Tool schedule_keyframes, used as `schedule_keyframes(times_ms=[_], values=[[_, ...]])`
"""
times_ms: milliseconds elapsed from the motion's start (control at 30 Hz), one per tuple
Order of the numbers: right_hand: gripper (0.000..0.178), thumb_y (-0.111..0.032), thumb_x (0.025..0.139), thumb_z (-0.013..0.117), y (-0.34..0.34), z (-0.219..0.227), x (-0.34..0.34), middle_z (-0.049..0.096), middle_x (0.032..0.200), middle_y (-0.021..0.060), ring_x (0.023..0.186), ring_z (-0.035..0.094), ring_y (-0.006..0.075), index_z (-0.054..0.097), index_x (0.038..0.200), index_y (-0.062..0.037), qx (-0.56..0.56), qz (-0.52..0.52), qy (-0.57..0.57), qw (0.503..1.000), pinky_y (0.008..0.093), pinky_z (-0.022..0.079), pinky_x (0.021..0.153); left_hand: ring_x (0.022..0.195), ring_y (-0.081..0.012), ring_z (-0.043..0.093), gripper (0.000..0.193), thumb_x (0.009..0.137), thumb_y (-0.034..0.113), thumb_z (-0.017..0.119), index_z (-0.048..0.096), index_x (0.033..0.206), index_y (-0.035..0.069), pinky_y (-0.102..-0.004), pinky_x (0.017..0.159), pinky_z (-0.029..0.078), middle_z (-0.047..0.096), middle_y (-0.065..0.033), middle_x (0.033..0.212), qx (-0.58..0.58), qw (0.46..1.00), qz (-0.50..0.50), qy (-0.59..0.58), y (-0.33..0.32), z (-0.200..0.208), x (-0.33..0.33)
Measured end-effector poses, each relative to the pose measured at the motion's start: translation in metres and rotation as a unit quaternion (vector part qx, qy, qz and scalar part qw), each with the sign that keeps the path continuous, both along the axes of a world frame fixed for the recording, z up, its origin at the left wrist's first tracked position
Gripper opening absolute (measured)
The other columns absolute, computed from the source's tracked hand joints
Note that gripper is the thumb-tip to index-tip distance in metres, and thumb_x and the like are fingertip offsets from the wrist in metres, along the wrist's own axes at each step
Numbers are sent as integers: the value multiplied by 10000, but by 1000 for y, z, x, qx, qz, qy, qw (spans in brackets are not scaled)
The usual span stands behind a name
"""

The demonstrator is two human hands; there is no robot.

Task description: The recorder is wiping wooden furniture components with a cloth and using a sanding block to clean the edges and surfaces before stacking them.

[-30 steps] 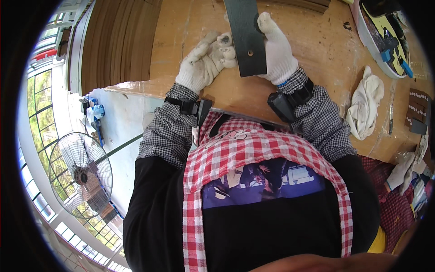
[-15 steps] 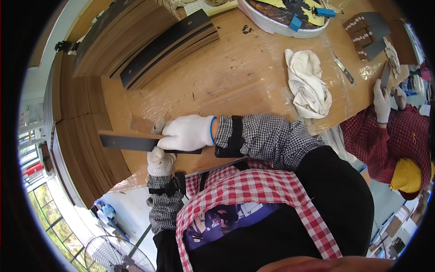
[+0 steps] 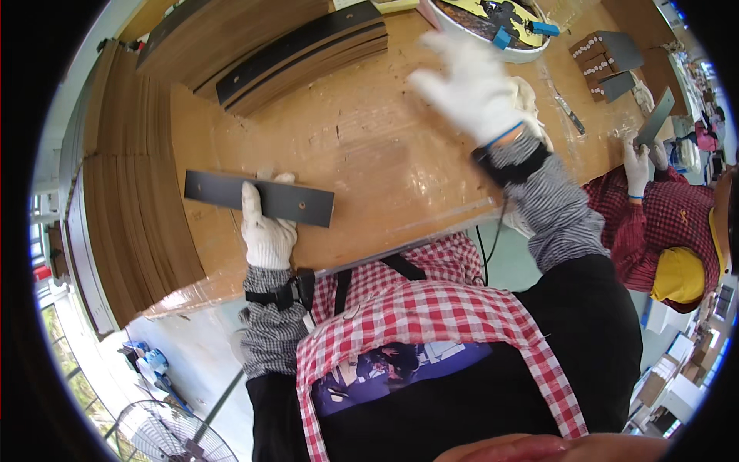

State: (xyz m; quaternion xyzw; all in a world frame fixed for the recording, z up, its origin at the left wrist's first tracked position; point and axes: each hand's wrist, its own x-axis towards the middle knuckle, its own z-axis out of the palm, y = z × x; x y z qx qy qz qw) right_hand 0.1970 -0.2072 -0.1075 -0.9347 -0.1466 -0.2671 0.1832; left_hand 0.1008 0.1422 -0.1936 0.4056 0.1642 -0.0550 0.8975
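My left hand (image 3: pixel 268 235), in a white knit glove, grips a flat dark strip (image 3: pixel 296 203) over the near left of the table. Its thumb lies on top and the other fingers are behind. The strip has a small hole near each end, and its broad dark face shows. My right hand (image 3: pixel 471 88), also gloved in white, is in the air with fingers spread, holding nothing and smeared by motion. It partly covers a crumpled white cloth (image 3: pixel 531 112). Just beyond it stands a white-rimmed round tub (image 3: pixel 527 57) with dark-smeared contents and blue blocks (image 3: pixel 503 38).
Stacked brown-edged strips (image 3: pixel 127 223) line the table's left side, with further dark-topped stacks (image 3: pixel 308 54) behind. A blade-like tool (image 3: pixel 570 115) lies right of the cloth. At the right, a co-worker's gloved hand (image 3: pixel 637 165) holds a dark piece, near stacked pieces (image 3: pixel 604 65).
My right hand has let go of the strip and swung far and right toward the tub. The strip, still in my left hand, has turned its broad face up. The view has shifted slightly.
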Motion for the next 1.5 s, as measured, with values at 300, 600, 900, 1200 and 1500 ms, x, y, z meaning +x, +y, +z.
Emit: schedule_keyframes(times_ms=[300,600,900,1200,1500], values=[[579,-512,858,636,-117,-11,51,634,1334,126,1269,574,332,622,1370,-243,-233,-298,153,913,473,444,1037,955,-304,669,389,999,392,616,599,1162,39,-470,855,561,682,-155,1030,-96,993,44,56,-4,-7,16],[371,-202,884,721,34,10,-77,719,1072,166,967,697,266,672,1182,13,284,218,190,914,336,533,859,955,-300,691,384,1009,341,609,585,1197,7,-434,839,607,684,-151,1098,-49,988,120,80,-14,3,15],[339,-224,702,824,111,4,-114,714,908,83,832,685,282,709,997,-105,57,398,69,913,407,508,750,871,-262,690,363,1026,343,573,594,1196,23,-401,740,600,690,-121,1102,-26,992,101,67,-18,3,16],[315,-267,698,829,74,16,-101,648,755,29,743,673,236,722,971,-154,7,301,-39,953,364,501,717,991,-269,642,354,1018,353,595,636,1127,18,-431,862,553,675,-127,1049,-39,998,42,-27,-4,-51,27],[384,-406,873,656,-78,29,-5,724,986,141,943,695,327,696,1193,-197,-151,-187,13,971,459,531,828,917,-277,676,327,1018,321,606,614,1137,16,-453,792,605,678,-126,1034,-93,995,26,10,-15,-12,17]])
